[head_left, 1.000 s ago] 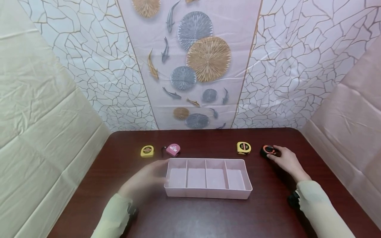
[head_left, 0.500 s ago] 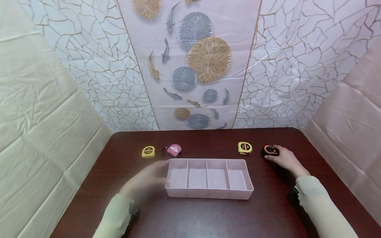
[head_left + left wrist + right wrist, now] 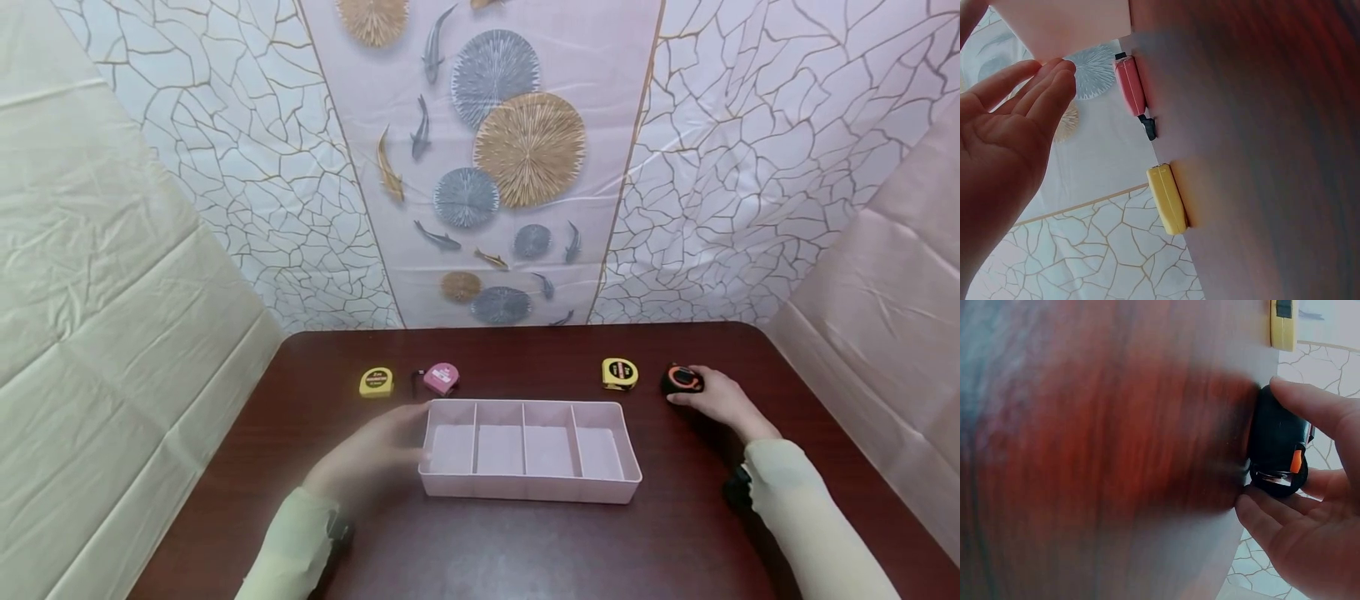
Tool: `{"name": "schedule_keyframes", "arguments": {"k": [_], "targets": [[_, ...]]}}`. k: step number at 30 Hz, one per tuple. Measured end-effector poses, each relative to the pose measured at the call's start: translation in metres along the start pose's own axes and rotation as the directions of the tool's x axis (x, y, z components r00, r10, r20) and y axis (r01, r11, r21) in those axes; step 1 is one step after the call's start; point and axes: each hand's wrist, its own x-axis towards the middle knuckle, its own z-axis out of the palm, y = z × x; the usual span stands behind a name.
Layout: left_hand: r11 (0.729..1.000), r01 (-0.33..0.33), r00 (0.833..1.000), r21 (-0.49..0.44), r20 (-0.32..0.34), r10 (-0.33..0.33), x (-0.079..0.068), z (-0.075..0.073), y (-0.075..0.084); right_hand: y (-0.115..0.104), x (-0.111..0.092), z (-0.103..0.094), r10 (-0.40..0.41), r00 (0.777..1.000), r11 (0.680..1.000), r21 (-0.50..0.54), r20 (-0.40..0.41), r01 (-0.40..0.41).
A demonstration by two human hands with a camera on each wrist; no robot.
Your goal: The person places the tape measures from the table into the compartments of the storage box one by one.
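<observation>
My left hand holds the left end of a pale pink box with several compartments; thumb and fingers span that end. In the left wrist view the fingertips lie at the box's corner. My right hand grips a black and orange tape measure at the table's far right. The right wrist view shows the thumb on one side of the black tape measure and fingers on the other, beside the table surface.
Behind the box lie a yellow tape measure and a pink tape measure with a dark strap, both toward the left. Another yellow tape measure lies left of my right hand. Patterned cloth hangs behind the dark wooden table.
The view has shifted slightly, so everything sits a little further right. My right fingers have settled slightly on the black tape measure. My left hand stays at the box's end.
</observation>
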Motion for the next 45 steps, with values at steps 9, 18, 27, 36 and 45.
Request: {"name": "schedule_keyframes", "arguments": {"k": [9,18,27,36,45], "targets": [[1.000,0.000,1.000,-0.018,-0.019,0.000,-0.006,-0.002,-0.004,-0.006,0.000,0.002,0.030,1.000,0.999,0.029,-0.002,-0.030],[1.000,0.013,1.000,0.003,-0.018,-0.012,-0.001,-0.002,0.003,-0.007,-0.006,0.001,0.028,0.999,0.999,0.027,-0.043,-0.027],[0.999,0.031,0.999,-0.034,-0.013,-0.032,0.004,-0.002,-0.011,-0.009,-0.010,-0.003,0.004,0.999,1.000,0.017,-0.042,-0.003],[0.993,0.083,0.997,-0.089,0.000,-0.083,-0.001,0.000,0.005,-0.006,-0.013,0.001,-0.018,0.998,1.000,0.002,-0.057,0.018],[0.997,0.052,0.999,-0.063,0.007,-0.051,0.000,0.001,0.004,-0.004,-0.017,0.003,-0.036,0.997,0.999,0.005,-0.071,0.036]]}}
